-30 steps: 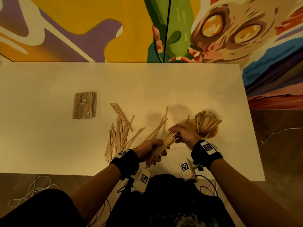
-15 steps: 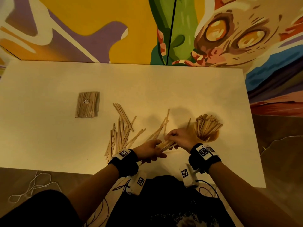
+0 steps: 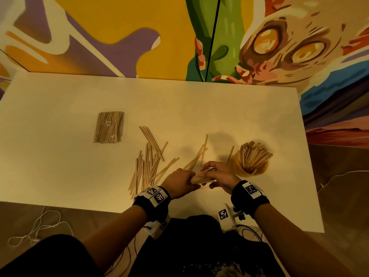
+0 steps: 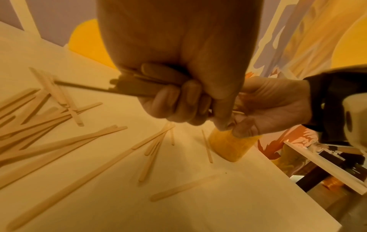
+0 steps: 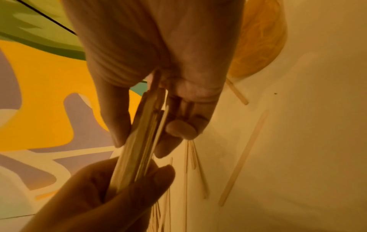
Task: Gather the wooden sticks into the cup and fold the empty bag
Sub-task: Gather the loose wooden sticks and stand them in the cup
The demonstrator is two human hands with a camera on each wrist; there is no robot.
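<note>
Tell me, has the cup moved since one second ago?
No. The cup stands by the same lone stick, as before.

Bench (image 3: 60, 176) left front bare, open passage. Loose sticks (image 3: 147, 162) scattered mid-bench, block flat sweep there. Cup (image 3: 252, 162) upright right of hands, packed with sticks fanning over rim; single stick (image 3: 230, 154) lies just beside it. Bag (image 3: 109, 126) far left, well apart. Far bench strip open to wall (image 3: 119, 27).
</note>
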